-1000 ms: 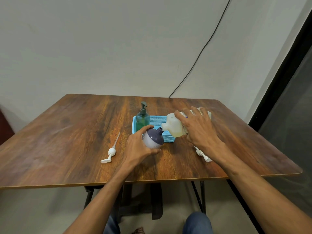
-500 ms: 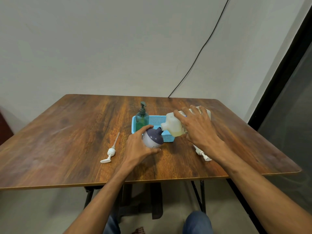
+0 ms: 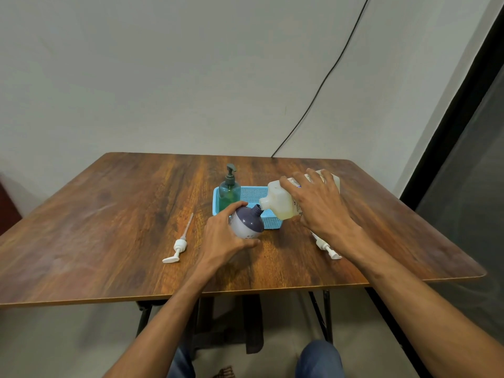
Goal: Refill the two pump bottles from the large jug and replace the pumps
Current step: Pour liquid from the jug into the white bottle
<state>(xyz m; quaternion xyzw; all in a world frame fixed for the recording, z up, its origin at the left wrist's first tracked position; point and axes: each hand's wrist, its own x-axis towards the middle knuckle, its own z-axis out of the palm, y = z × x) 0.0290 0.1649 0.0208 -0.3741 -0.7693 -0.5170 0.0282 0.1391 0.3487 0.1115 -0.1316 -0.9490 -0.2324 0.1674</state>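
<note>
We list first a brown wood-grain desk [image 3: 109, 214], seen from the head view, and on it the following. Item: a round pump bottle with a dark purple top and pale lavender body [image 3: 246, 223], its pump off and its neck open, tilted towards the right; it sits just in front of the basket, and we cannot tell whether its base touches the desk. The left hand [image 3: 226, 236] grips this bottle, fingers over its upper left side and thumb curled beneath its near side. Item: a large translucent plastic jug holding yellowish liquid [image 3: 283, 203], tipped almost onto its side above the basket's right end, its mouth lowered to the bottle's neck and apparently touching it; whether liquid runs we cannot tell. The right hand [image 3: 321, 205] holds the jug from above, fingers spread and bent over its body. Item: a light-blue perforated plastic basket [image 3: 252, 193], near the desk's middle. Item: a green translucent pump bottle with a dark pump fitted [image 3: 229, 192], upright in the basket's left end. Item: a white pump with a long dip tube [image 3: 178, 245], lying flat on the desk, left of the left hand and apart from it. Item: a second white pump [image 3: 328, 251], lying on the desk to the right, partly hidden beneath the right wrist. We note also a black cable [image 3: 327, 77] running up the pale wall behind, and knees in blue jeans [image 3: 319, 358] below the desk's near edge.
</note>
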